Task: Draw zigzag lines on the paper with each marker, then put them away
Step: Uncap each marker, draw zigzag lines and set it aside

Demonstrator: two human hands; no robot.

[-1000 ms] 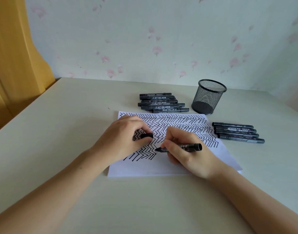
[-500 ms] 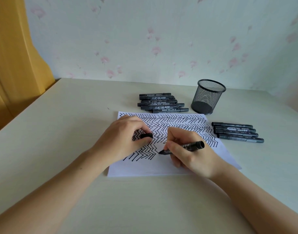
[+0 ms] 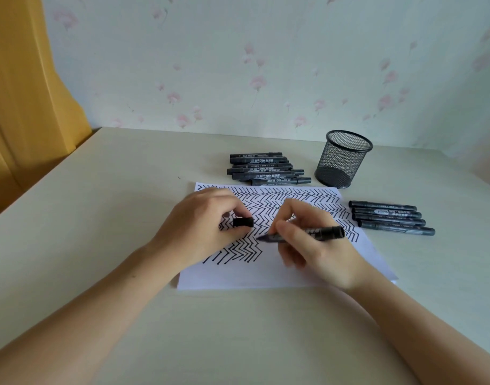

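Head view: the drawing step is in hand. The right hand (image 3: 316,245) pinches an uncapped marker (image 3: 307,234), its tip at the zigzag rows on the paper (image 3: 238,276). The left hand (image 3: 199,232) rests on the sheet, its grip curled round the cap (image 3: 243,222), just left of the tip. Next, likely recapping, then the mesh cup (image 3: 343,159).

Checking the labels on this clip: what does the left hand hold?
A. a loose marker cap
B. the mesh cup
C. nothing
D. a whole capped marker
A: the left hand pinches a short black cap over the paper, while the right hand holds the uncapped marker.
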